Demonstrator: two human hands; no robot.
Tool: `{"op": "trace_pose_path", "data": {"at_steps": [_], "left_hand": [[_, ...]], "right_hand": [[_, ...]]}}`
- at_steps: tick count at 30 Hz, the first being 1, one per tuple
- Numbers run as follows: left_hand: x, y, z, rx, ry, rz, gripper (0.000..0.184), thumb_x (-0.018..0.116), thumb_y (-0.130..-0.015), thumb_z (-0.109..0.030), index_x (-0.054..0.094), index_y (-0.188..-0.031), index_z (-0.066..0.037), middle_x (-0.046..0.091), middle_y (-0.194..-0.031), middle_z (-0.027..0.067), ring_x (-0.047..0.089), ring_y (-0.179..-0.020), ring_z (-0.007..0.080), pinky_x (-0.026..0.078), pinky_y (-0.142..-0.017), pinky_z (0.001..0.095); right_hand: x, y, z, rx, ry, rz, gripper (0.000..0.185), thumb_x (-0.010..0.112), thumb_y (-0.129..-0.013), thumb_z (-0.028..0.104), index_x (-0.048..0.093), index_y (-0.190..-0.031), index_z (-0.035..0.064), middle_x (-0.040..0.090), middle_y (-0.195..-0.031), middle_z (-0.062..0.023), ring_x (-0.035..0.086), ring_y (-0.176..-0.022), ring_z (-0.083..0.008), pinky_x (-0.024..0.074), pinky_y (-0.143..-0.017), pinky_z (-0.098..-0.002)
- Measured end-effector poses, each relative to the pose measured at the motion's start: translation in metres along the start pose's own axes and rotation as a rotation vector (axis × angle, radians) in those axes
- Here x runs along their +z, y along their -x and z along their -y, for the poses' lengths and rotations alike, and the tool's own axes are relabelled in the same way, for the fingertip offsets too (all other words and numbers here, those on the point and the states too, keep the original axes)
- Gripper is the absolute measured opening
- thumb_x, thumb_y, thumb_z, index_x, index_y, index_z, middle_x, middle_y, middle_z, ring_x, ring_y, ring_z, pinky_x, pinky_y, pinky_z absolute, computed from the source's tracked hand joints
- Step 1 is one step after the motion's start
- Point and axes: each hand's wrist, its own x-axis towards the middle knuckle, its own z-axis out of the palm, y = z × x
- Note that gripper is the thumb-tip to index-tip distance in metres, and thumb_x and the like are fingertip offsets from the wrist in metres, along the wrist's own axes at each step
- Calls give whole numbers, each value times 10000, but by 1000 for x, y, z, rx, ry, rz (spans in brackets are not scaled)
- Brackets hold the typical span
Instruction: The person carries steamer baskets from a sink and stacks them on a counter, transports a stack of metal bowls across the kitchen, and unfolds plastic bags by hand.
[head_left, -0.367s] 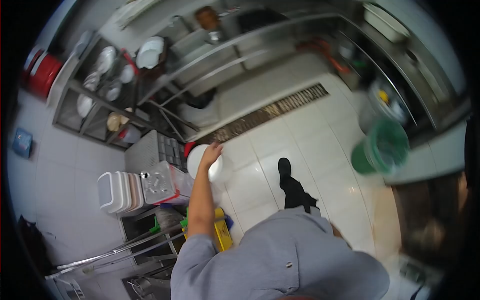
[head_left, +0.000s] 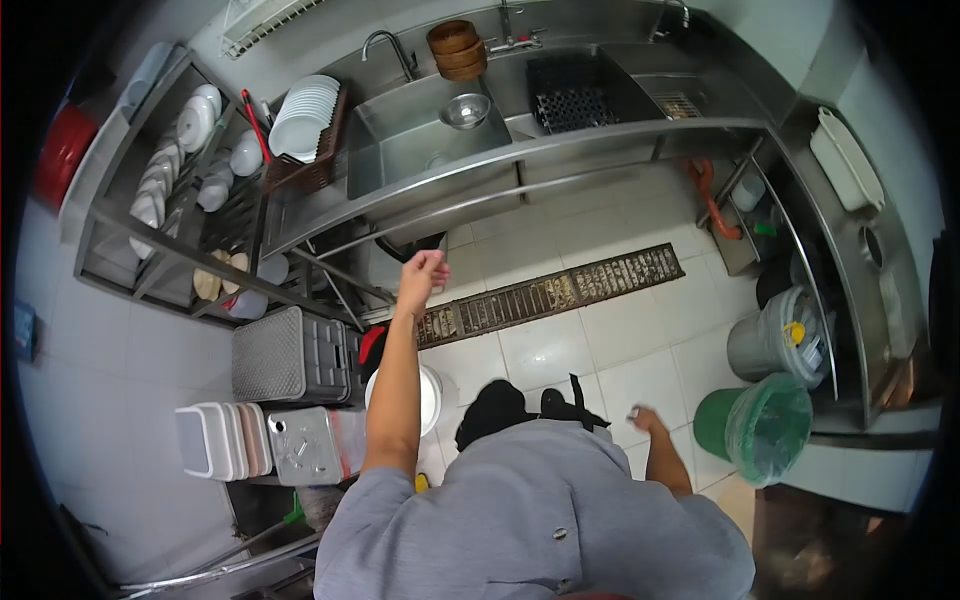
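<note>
My left hand (head_left: pixel 427 274) is stretched forward over the floor, its fingers curled in with nothing visible in them. It is nearest to the front rail of the steel sink counter (head_left: pixel 570 146) and the floor drain grate (head_left: pixel 560 295). Low at my right side, my right hand (head_left: pixel 646 418) is closed, with a small whitish spot at the fingers that I cannot make out. To its right stands a green bin (head_left: pixel 712 420) with a clear liner. A white bucket (head_left: pixel 431 400) sits below my left forearm.
In the sink lies a metal bowl (head_left: pixel 465 111), with bamboo steamers (head_left: pixel 456 50) behind it. White plates (head_left: pixel 300 120) stand in a rack on the left. Grey crates (head_left: pixel 270 355) and stacked tubs (head_left: pixel 222 440) line the left side. A grey bin (head_left: pixel 760 350) stands at right.
My view has swung up and closer to the sink counter. My left hand is now past the white bucket, nearer the counter. My right hand has come into view.
</note>
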Motion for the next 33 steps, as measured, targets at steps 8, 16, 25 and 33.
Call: {"op": "trace_pose_path", "data": {"at_steps": [8,16,25,33], "left_hand": [[39,-280,-94,485,-569,247,286,652,-899,-279,663,-1008,-14,655,-814,70,572,-752,126,466,-695,293],[50,-638,-96,619,-342,-253,216,652,-858,-230,675,-883,-17,687,-917,157,650,-857,261,491,-751,373],[-3,-806,-17,-385,928,-231,664,712,-828,-401,464,-1273,24,598,-1152,115,554,-1085,213,399,-986,383],[13,-790,-32,-137,1268,258,748,732,-814,-422,416,-1395,-71,452,-1428,78,401,-1324,268,283,-1123,482]], "right_hand": [[-383,-101,282,-412,-303,-463,461,639,-872,182,525,-1284,9,626,-1085,-196,612,-964,-311,491,-857,-372],[-495,-210,471,-402,-92,-292,350,643,-837,167,614,-1160,37,661,-807,-198,647,-763,-373,515,-743,-431],[-706,-420,783,-843,64,-994,777,779,-688,191,430,-1379,116,393,-1368,-305,416,-1258,-474,420,-1014,-487],[-718,-503,824,-572,365,-902,346,630,-817,292,639,-1160,247,586,-1250,-93,501,-1206,-333,233,-1029,-711]]}}
